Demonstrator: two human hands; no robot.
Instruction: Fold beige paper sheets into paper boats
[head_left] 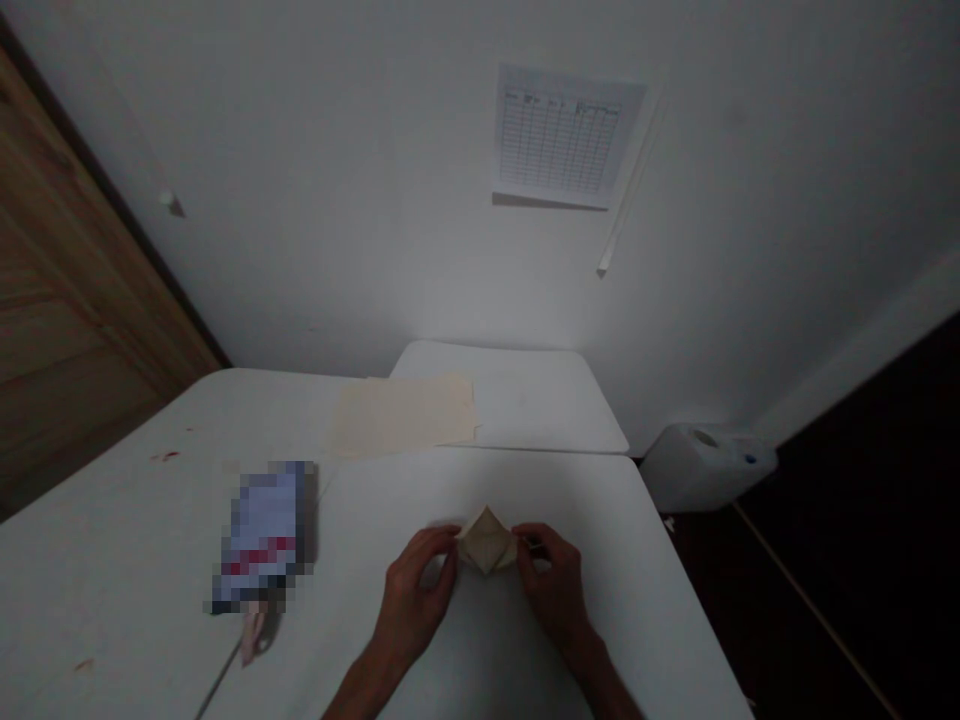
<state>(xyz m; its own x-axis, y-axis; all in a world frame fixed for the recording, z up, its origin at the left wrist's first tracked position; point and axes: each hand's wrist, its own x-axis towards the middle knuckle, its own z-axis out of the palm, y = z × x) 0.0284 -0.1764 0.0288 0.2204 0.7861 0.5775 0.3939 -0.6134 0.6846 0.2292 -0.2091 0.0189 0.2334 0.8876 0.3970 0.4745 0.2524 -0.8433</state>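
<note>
A small folded piece of cream paper (487,541), diamond-shaped in its middle with a point on either side, is held just over the white table. My left hand (416,585) pinches its left point between thumb and fingers. On the opposite side my right hand (551,578) has the right point in a similar pinch. Creases and layered flaps show on the paper's front. Whether its underside touches the table I cannot tell.
Flat cream paper sheets (405,415) lie at the table's back. A blurred-out blue and red item (262,530) lies on the left. The white table (352,640) meets a wall with a printed sheet (559,135). A white plastic jug (697,465) stands beyond the right edge.
</note>
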